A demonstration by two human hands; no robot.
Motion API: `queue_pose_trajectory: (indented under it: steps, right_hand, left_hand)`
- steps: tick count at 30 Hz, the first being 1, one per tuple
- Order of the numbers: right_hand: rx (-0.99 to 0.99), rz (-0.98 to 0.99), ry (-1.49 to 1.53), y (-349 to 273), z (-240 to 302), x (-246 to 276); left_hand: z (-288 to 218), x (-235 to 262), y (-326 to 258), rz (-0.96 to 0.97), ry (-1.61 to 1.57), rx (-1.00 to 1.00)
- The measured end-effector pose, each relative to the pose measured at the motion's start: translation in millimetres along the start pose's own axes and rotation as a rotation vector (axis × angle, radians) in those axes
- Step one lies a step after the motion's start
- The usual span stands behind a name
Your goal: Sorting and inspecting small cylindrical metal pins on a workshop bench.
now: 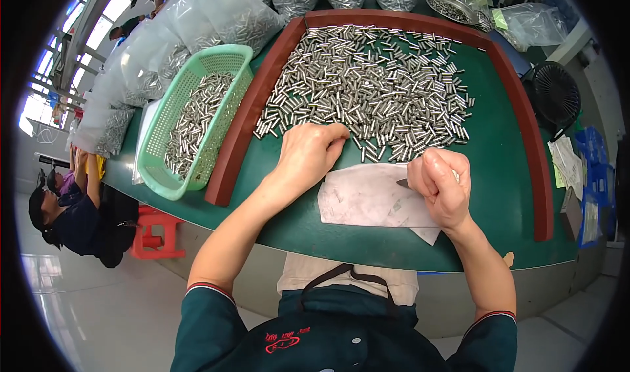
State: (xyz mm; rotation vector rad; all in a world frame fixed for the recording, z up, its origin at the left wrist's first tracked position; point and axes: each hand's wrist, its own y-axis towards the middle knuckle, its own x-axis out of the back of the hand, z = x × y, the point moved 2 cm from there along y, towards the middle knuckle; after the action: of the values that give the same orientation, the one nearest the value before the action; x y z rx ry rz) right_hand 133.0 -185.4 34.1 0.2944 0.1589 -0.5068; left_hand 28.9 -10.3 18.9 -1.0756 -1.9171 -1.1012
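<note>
A broad spread of short shiny metal pins [374, 83] lies on the green tabletop. My left hand [307, 154] rests at the near edge of the pins, fingers curled in and thumb pressed to the forefinger; whatever they pinch, if anything, is hidden. My right hand [441, 187] is closed in a fist above the right end of a smudged white cloth [367, 198]. From the fist's left side pokes a dark pointed tip [402, 183]; the rest of that thing is mostly covered by my fingers.
Dark red wooden rails [246, 119] border the pins. On the left stands a green perforated basket [157, 158] of pins, with clear bags [230, 17] of pins behind. A metal bowl [453, 7] and black fan [554, 95] are right. Another person [82, 218] sits far left.
</note>
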Motion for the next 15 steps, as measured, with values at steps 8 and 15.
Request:
queue_pose_trajectory:
  steps: [8, 15]
  right_hand:
    - [-0.022, 0.007, 0.024, -1.9, -0.9, 1.1]
    - [-0.033, 0.001, 0.042, 0.8, -0.4, 1.7]
  left_hand:
    - [1.0, -8.6, 5.1, -0.014, -0.101, 0.015]
    - [3.6, -10.9, 10.0, -0.015, -0.117, -0.090]
